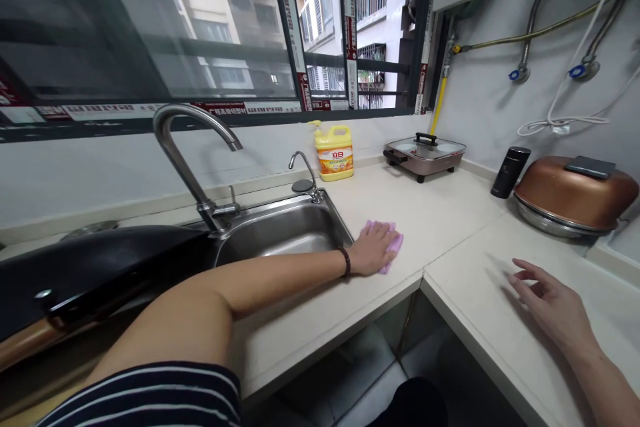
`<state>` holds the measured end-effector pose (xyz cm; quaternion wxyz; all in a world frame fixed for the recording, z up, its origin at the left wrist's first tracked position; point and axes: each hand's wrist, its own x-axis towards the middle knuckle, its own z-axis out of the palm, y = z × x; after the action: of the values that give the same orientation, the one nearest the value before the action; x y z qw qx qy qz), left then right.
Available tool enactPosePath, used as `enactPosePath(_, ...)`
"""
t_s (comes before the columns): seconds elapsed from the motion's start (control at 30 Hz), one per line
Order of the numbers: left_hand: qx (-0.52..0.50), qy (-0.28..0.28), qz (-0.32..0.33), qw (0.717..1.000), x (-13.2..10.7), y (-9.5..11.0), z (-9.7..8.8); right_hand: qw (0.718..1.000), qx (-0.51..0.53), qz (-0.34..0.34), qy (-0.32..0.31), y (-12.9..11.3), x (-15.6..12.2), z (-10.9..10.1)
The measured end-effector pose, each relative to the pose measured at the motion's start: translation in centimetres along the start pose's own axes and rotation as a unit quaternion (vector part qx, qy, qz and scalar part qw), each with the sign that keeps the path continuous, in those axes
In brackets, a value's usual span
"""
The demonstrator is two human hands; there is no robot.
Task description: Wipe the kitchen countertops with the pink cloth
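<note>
On the pale countertop point(320, 317), just right of the sink, my left hand point(371, 250) presses a pink-purple cloth point(396, 245) down and keeps hold of it. The cloth's edges show past the fingers; the rest is hidden under the palm. My left arm reaches across in front of the steel sink point(290, 230) and covers part of its near rim. Over the right-hand stretch of counter is my right hand point(553, 303), its fingers loosely bent and apart, with nothing in it.
A black wok point(110, 260) lies at the left by the large tap point(190, 160). A small tap point(306, 170) and a yellow detergent bottle point(335, 155) stand behind the sink. Further right are an electric pan point(424, 155), a black flask point(510, 172) and a copper-coloured lidded pot point(575, 193).
</note>
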<state>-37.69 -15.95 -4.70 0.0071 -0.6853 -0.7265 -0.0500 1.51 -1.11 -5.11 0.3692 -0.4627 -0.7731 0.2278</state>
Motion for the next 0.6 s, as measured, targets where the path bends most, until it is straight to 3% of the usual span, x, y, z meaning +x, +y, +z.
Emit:
enactPosePath(0.13,-0.032,-0.016,0.103,0.994,-0.4,3.9,0.1,1.000,0.003,-0.006,0.001,0.0,-0.3,0.2)
enactPosePath(0.3,-0.064,-0.031,0.185,0.980,4.8,7.0,-0.1,1.000,0.005,-0.004,-0.003,0.5,-0.4,0.1)
enactPosePath(0.37,-0.065,-0.032,0.156,0.985,7.9,7.1,-0.1,1.000,0.004,0.000,0.002,0.7,-0.4,-0.2)
enactPosePath(0.43,-0.063,-0.026,0.088,0.994,10.9,6.2,-0.3,1.000,0.007,0.002,0.010,0.8,-0.5,-0.6)
enactPosePath(0.6,-0.044,0.000,-0.128,0.991,15.9,0.3,-0.9,1.000,0.020,-0.005,0.000,-0.1,-0.6,-0.8)
